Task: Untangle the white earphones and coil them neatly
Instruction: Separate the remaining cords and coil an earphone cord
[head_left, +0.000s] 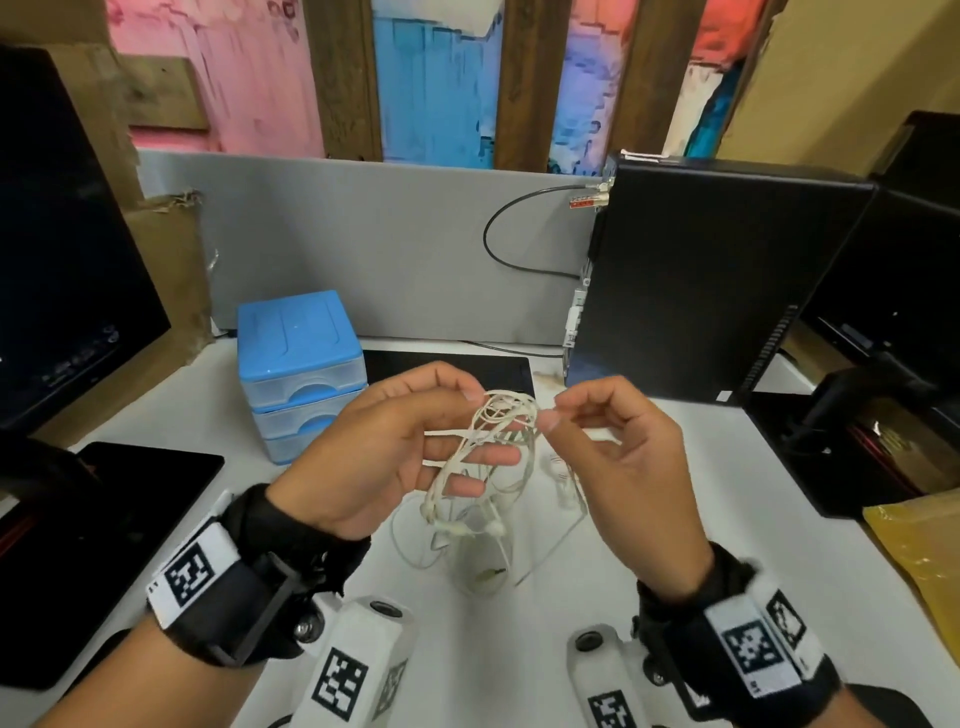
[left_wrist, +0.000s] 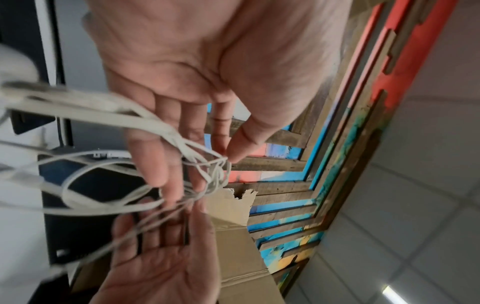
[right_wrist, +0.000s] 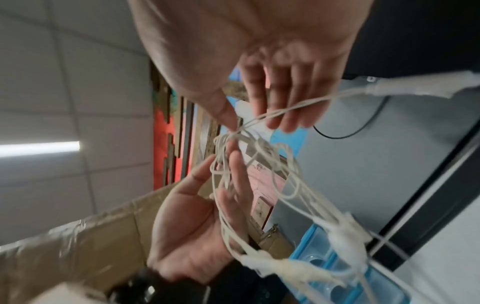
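The white earphones (head_left: 501, 426) hang as a tangled bunch between my two hands above the white desk (head_left: 649, 519). My left hand (head_left: 470, 395) pinches the top of the knot between thumb and forefinger, and loops drape over its other, outstretched fingers. My right hand (head_left: 548, 415) pinches a strand at the knot's right side. Both earbuds (head_left: 475, 529) dangle below. In the left wrist view the left hand's (left_wrist: 227, 159) thumb meets the knot (left_wrist: 218, 174). The right wrist view shows my right hand (right_wrist: 237, 128) pinching the cable (right_wrist: 259, 156), with the earbuds (right_wrist: 285, 267) blurred.
A blue drawer unit (head_left: 298, 364) stands behind my left hand. A black computer tower (head_left: 717, 280) is at the back right, a dark monitor (head_left: 67, 260) at the left, a black tablet (head_left: 104, 519) near the left edge, a yellow envelope (head_left: 924, 551) at the right.
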